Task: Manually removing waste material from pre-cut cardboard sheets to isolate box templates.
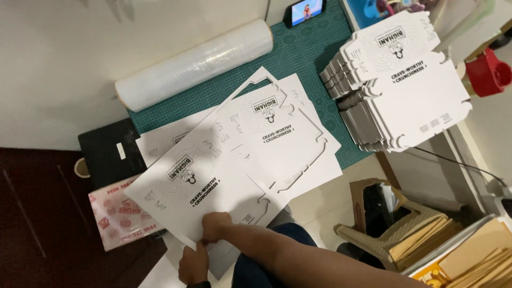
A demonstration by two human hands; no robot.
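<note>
Green cutting mat on the counter carries loose die-cut box sheets; I log both hands at the near edge of the front printed sheet, right hand pinching its edge, left hand beneath, fingers hidden, grip unclear. Judged step: separating waste card from the blank; next calls for steady tearing along the cut. Stack of finished blanks stands right; frame crops the left wrist.

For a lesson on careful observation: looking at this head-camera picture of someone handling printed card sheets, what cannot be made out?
- Left hand: fingertips hidden under the card sheet; grip unclear.
- Right hand: fingers curl at the sheet's edge; pinching or only pressing is unclear.
- Phone: cut by the top edge; screen too small.
- Stack of cut-out cards: count too fine.
</note>
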